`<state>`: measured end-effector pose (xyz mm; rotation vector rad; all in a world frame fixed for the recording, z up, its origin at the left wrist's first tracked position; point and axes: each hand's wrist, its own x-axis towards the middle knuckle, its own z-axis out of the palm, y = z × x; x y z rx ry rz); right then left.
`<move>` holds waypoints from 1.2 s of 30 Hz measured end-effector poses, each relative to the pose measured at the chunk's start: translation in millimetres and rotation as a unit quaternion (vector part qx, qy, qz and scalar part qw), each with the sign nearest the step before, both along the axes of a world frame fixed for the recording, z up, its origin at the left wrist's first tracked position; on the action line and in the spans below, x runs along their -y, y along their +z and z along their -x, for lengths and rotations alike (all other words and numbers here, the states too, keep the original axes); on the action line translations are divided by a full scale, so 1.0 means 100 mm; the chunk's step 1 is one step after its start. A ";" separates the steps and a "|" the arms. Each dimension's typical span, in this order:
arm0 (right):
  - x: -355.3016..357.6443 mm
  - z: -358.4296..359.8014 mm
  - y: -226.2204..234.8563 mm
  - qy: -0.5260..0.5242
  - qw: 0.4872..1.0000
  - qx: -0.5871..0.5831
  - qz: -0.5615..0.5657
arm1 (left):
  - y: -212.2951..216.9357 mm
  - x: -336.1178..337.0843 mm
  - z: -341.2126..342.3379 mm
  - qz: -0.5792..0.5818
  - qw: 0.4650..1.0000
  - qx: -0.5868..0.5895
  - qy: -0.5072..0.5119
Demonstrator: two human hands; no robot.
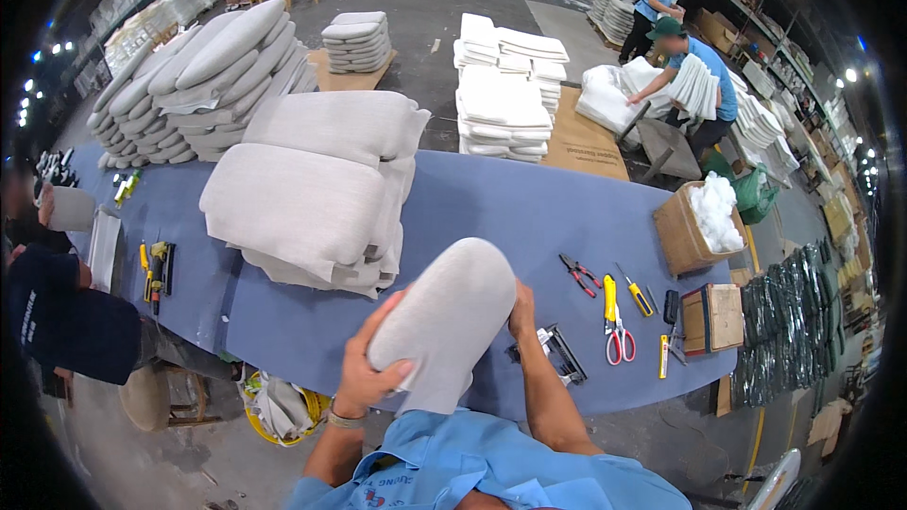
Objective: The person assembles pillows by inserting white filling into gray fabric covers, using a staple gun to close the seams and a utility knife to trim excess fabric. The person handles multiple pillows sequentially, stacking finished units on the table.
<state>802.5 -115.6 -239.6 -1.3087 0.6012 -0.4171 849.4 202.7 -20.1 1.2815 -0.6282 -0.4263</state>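
Observation:
A light grey fabric-covered cushion (453, 302), rounded at its far end, is held up tilted above the near edge of the blue table. My left hand (371, 368) grips its left side, thumb on the near face. At the right edge my right hand (521, 312) holds it too, its fingertips partly hidden behind. Loose fabric hangs from the cushion's lower end in front of my blue shirt. A black and silver staple gun (561, 355) lies beside my right forearm. Just beyond my left hand stands a stack of similar grey fabric-covered cushions (293, 198).
Red-handled scissors (620, 344), a yellow cutter (609, 291), pliers (579, 275) and a screwdriver (641, 299) lie on the table (529, 198). A cardboard box (678, 238) holds white stuffing. More cushions (213, 85) are piled far left. One person works at left, two at back right.

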 end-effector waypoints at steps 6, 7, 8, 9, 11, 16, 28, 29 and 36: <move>-0.33 0.32 -0.61 0.037 0.985 -0.088 -0.142 | -1.04 -1.19 0.12 0.138 0.950 -0.216 0.178; -0.46 0.37 -0.62 0.029 0.975 -0.097 -0.200 | -1.40 -1.48 0.14 0.162 0.940 -0.233 0.190; -0.54 0.44 -0.62 0.015 0.961 -0.108 -0.255 | -1.46 -1.54 0.19 0.174 0.921 -0.260 0.233; -0.57 0.46 -0.57 0.083 0.934 -0.100 -0.332 | -1.50 -1.57 0.26 0.187 0.898 -0.286 0.278; -0.58 0.43 -0.42 0.125 0.961 -0.119 -0.217 | -1.67 -1.75 0.31 0.225 0.869 -0.316 0.308; -0.06 0.20 1.13 0.190 0.971 0.063 0.132 | -2.00 -1.80 0.60 0.187 0.877 -0.360 0.256; 0.23 -0.18 2.42 0.143 0.950 0.255 0.107 | -1.81 0.21 0.62 -0.327 0.917 -0.030 -0.226; 0.12 -0.29 2.24 0.139 0.951 0.271 0.056 | -1.89 0.21 0.52 -0.287 0.939 -0.047 -0.183; -0.03 -0.26 2.33 0.090 0.933 0.258 0.234 | -0.04 0.68 0.31 -0.059 0.981 0.135 -0.123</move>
